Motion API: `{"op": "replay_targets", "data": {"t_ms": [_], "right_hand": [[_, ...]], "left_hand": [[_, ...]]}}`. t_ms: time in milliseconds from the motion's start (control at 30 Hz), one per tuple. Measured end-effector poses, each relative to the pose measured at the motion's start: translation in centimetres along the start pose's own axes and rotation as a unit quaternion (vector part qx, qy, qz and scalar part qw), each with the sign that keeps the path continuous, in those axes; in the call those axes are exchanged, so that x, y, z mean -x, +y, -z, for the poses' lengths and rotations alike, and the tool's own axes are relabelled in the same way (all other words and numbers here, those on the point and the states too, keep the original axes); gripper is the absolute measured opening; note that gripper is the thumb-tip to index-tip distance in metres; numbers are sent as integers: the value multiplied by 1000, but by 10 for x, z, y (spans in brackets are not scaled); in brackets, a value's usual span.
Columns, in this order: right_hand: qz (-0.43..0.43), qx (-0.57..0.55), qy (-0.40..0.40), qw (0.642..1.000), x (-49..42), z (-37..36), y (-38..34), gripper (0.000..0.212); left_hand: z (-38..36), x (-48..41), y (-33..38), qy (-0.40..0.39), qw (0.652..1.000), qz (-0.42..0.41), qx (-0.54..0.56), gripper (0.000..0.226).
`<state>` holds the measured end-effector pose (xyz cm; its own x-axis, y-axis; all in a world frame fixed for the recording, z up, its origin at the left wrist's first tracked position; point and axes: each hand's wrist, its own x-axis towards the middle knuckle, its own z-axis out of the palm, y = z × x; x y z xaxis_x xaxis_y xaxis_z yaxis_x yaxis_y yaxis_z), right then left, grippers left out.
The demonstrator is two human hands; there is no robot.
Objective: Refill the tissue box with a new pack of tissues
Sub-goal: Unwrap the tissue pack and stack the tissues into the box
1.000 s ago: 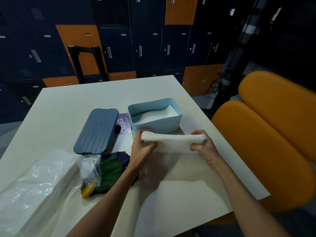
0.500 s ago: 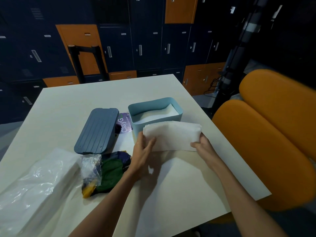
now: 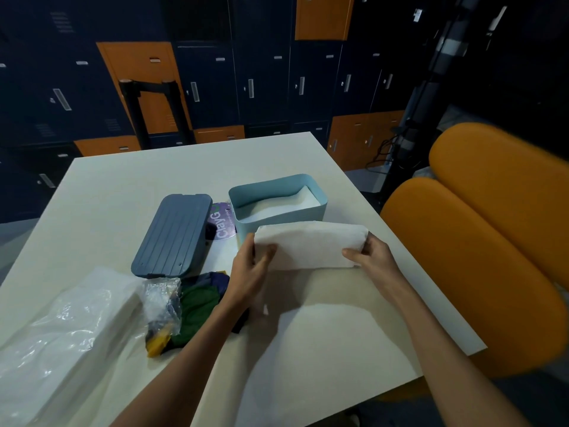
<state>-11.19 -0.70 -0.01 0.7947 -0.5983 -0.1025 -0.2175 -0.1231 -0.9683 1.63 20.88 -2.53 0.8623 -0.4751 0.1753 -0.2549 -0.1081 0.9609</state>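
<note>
Left grip (image 3: 251, 269) and right grip (image 3: 371, 257) each pinch one end of the tissue stack (image 3: 311, 246), which we see held just in front of the box (image 3: 277, 218), above the counter (image 3: 138, 180). The box is open, with white tissue already inside. The lid (image 3: 175, 235) lies to its left. The wrapper (image 3: 61, 328) seems to hold more. We judge the task about midway: load this stack, then refit the lid.

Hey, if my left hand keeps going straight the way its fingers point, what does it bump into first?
Most likely the near wall of the light blue tissue box, by its left corner, just ahead of the left hand gripping the tissue stack. Depth is unclear from one view.
</note>
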Motion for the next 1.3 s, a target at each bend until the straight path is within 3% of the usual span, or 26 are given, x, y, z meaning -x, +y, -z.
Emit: {"op": "replay_targets", "data": {"t_ms": [200, 300, 467, 633, 733, 867, 967, 1067, 1167, 1300], "right_hand": [[-14, 72, -12, 997, -2, -1, 7, 40], [-2, 64, -16, 998, -2, 0, 4, 35], [52, 36, 9, 998, -11, 7, -36, 20], [73, 65, 21, 995, -57, -3, -91, 8], [70, 174, 34, 982, -88, -22, -110, 16], [47, 377, 7, 925, -109, -46, -118, 26], [52, 474, -1, 879, -110, -58, -120, 6], [64, 531, -10, 845, -115, -66, -116, 24], [60, 553, -26, 831, -120, -67, -112, 25], [84, 570, 8, 817, -124, -64, -117, 30]], "left_hand": [[0, 6, -5, -27, 998, 44, -30, 28], [3, 2, -5, -26, 997, 37, -61, 20], [20, -6, 36, -22, 1000, 1, 9, 27], [45, -54, 79, 50, 995, 51, -63, 23], [50, -90, 84, 68, 968, 126, -207, 27], [48, -108, 89, -27, 900, 199, -387, 34], [39, -108, 93, -52, 836, 181, -515, 36], [31, -109, 94, -54, 796, 152, -584, 31], [26, -107, 91, -57, 782, 146, -603, 27], [27, -108, 86, 4, 796, 118, -593, 50]]}}
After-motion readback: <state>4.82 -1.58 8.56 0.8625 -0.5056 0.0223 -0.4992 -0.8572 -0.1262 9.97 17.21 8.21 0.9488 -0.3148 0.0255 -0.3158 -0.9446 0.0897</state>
